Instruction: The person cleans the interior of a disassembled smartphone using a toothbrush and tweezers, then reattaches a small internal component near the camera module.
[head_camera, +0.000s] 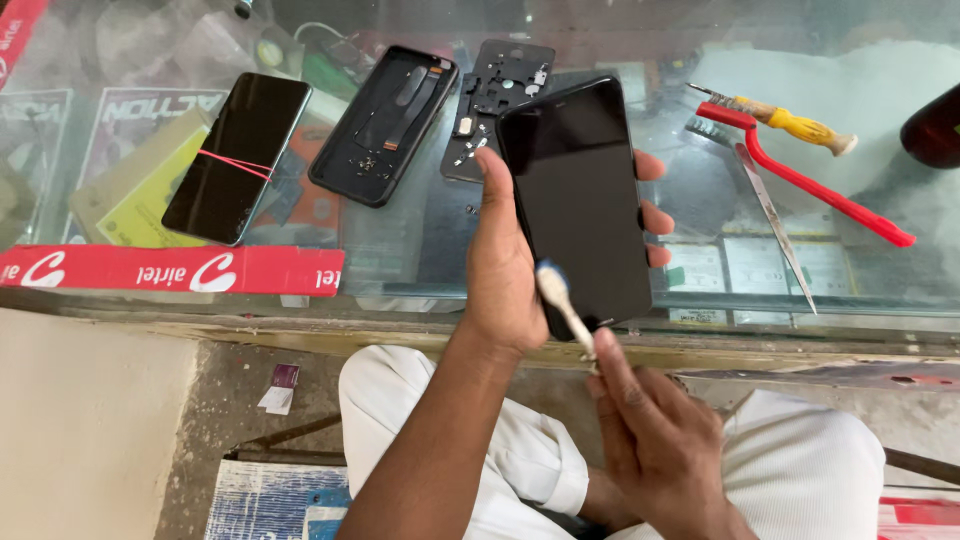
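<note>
the left hand (505, 270) grips a black smartphone (580, 200) by its long edges, thumb up one side and fingertips wrapped round the other, so the dark glass faces up toward the camera and stays steady. the phone is held in the air above the front edge of the glass counter (880, 270), tilted a little with its top end away from the body. the left forearm rises from the lower middle of the view, wrist straight.

the right hand (655, 440) is closed in a pinch on a small toothbrush (562, 305), fingers on the pale handle, the bristled head resting at the lower left corner of the phone, beside the left palm; whether the bristles actually press the edge or sit just off it is hard to tell. the wrist is bent upward so the brush reaches that corner from below.

on the counter, well apart from the hands, lie a second phone with a red band (237, 158), an opened black back cover (385, 122), an inner frame plate (498, 105), a yellow-handled screwdriver (790, 122), a red-handled tool (810, 185) and metal tweezers (775, 225), all within reach past the held phone. a red strip (170, 270) lines the counter's front left.
</note>
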